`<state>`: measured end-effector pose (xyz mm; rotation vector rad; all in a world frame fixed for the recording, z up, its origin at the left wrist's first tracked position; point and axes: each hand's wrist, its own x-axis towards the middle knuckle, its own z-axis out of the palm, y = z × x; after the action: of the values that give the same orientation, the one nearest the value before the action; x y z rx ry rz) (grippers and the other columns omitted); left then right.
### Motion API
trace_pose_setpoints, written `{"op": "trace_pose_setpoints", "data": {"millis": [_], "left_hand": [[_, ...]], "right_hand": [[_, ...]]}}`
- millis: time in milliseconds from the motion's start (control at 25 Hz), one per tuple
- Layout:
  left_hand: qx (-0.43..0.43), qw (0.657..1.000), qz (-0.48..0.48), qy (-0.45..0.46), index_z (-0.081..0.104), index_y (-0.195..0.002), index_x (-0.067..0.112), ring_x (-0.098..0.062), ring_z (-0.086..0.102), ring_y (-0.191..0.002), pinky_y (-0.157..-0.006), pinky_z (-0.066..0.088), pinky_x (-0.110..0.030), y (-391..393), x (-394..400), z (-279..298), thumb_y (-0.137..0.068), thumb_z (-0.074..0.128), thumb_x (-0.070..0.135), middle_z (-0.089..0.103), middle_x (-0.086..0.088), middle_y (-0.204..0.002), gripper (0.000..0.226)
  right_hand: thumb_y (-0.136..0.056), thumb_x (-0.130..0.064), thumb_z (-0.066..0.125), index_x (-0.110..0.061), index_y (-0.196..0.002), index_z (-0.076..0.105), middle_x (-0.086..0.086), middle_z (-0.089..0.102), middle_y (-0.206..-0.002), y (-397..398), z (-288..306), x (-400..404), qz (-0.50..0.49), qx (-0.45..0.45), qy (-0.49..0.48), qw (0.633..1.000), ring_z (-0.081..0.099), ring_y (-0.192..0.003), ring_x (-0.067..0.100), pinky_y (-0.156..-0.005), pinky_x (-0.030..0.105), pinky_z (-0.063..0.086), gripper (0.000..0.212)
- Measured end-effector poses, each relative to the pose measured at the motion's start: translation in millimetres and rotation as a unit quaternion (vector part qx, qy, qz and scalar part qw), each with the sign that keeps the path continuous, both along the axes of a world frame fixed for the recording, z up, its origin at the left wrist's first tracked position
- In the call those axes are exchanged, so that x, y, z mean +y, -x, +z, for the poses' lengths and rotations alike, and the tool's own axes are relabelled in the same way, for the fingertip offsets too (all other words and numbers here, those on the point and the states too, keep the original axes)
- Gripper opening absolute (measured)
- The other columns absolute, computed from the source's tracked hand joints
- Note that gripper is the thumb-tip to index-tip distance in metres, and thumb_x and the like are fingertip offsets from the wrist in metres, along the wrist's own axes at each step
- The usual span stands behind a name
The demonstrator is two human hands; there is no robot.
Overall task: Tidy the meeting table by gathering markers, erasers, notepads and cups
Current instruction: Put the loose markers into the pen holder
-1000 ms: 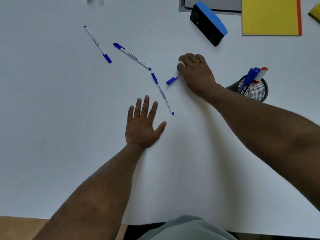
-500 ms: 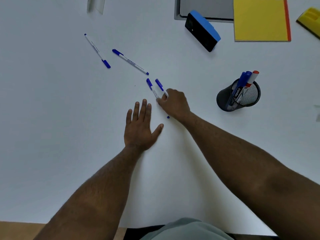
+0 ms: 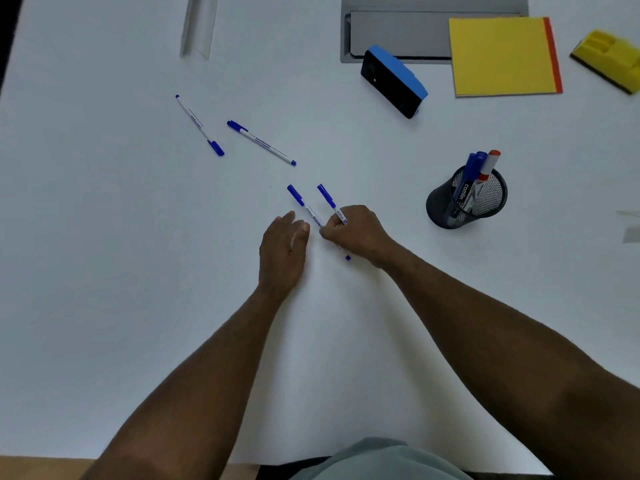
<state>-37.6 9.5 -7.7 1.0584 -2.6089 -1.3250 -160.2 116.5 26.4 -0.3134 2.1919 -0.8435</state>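
The right hand [image 3: 356,233] is gripping two blue pens [image 3: 329,202] near the middle of the table [image 3: 104,271], while the left hand [image 3: 282,254], fingers relaxed, is resting just beside them.

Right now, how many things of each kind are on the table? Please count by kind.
Loose pens: 4
Pens in the cup: 3
Erasers: 2
Notepads: 1
Cups: 1
Total: 11
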Motion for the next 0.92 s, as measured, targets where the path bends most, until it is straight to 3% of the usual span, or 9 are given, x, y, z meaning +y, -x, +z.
{"op": "trace_pose_setpoints", "data": {"millis": [120,280,440,600,800,920], "left_hand": [[0.009,0.961,0.130,-0.244,0.073,-0.098,0.016,-0.014,0.065,-0.090,-0.080,0.051,-0.029,18.2,9.8,40.2,-0.099,0.050,0.041,0.073,0.002,-0.098,0.034],[0.009,0.933,0.135,-0.334,0.072,-0.096,0.015,-0.016,0.066,-0.081,-0.070,0.051,-0.029,18.2,34.2,59.4,-0.094,0.061,0.026,0.074,-0.002,-0.097,0.016],[0.029,0.929,0.136,-0.342,0.070,-0.094,0.015,-0.014,0.066,-0.076,-0.070,0.050,-0.029,24.7,54.6,73.7,-0.095,0.059,0.024,0.075,-0.005,-0.099,0.014],[0.041,0.935,0.154,-0.318,0.068,-0.088,0.016,-0.015,0.067,-0.075,-0.069,0.050,-0.029,28.9,60.5,85.7,-0.095,0.060,0.024,0.076,-0.002,-0.093,0.013],[0.035,0.956,0.104,-0.271,0.070,-0.095,0.010,-0.014,0.068,-0.075,-0.068,0.050,-0.028,27.7,68.8,95.1,-0.095,0.060,0.025,0.075,0.000,-0.094,0.018],[0.036,0.962,0.092,-0.254,0.069,-0.098,0.009,-0.014,0.069,-0.077,-0.067,0.049,-0.027,27.0,74.2,98.5,-0.095,0.060,0.025,0.075,0.001,-0.093,0.019]], "right_hand": [[-0.077,-0.021,0.069,-0.005,-0.069,0.068,-0.002,0.061,-0.059,-13.7,16.9,29.5,-0.011,-0.038,0.034,0.999,0.053,-0.055,0.008,-0.053,0.019,0.041,0.018],[-0.077,-0.019,0.068,-0.003,-0.070,0.068,-0.001,0.061,-0.060,-26.8,28.3,61.6,-0.028,-0.056,0.040,0.997,0.051,-0.055,0.008,-0.056,0.022,0.041,0.017],[-0.090,-0.033,0.057,-0.008,-0.089,0.063,-0.002,0.061,-0.076,-27.9,43.3,88.9,-0.023,-0.023,0.038,0.999,0.051,-0.067,0.010,-0.061,0.026,0.039,0.025],[-0.097,-0.028,0.042,-0.018,-0.092,0.057,-0.004,0.054,-0.071,-10.1,71.5,123.3,-0.152,-0.036,0.140,0.978,0.047,-0.065,0.012,-0.066,0.034,0.040,0.019],[-0.097,-0.035,0.050,-0.015,-0.094,0.065,-0.001,0.067,-0.087,38.0,108.2,158.6,-0.273,0.158,0.162,0.935,0.058,-0.076,0.009,-0.073,0.030,0.049,0.025],[-0.096,-0.029,0.056,-0.016,-0.103,0.065,-0.007,0.066,-0.090,65.4,115.1,172.1,-0.333,0.271,0.135,0.893,0.059,-0.076,0.005,-0.067,0.013,0.048,0.017]]}}
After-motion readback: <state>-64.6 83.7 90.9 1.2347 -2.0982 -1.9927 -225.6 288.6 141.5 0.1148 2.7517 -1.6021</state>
